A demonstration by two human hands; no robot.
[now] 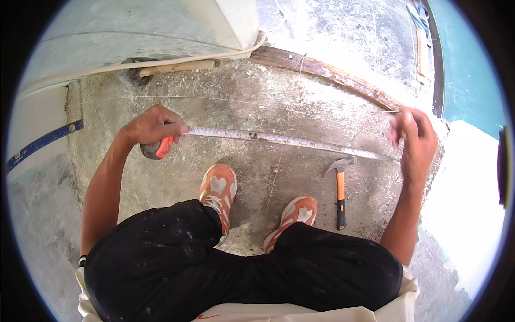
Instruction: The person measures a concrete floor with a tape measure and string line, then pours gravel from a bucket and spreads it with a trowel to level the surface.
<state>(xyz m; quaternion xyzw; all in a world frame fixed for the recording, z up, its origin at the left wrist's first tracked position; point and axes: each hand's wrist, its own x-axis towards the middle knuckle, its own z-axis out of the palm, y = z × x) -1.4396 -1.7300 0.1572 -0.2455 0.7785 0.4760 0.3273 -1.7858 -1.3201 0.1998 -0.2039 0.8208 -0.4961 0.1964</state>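
My left hand is closed on a tape measure with an orange and black case. Its white blade stretches out to the right across the rough floor, its far end close below my right hand. Raised over the floor's right side, my right hand has its fingers curled and partly blurred. A thin pale string runs to its thumb and index fingertips, which look pinched on it. Between my right shoe and my right forearm lies a claw hammer with an orange and black handle.
A long wooden strip lies beyond the blade. A pale hose passes a wall corner, near a short wood piece. A blue spirit level is at the left. My shoes stand close below the blade.
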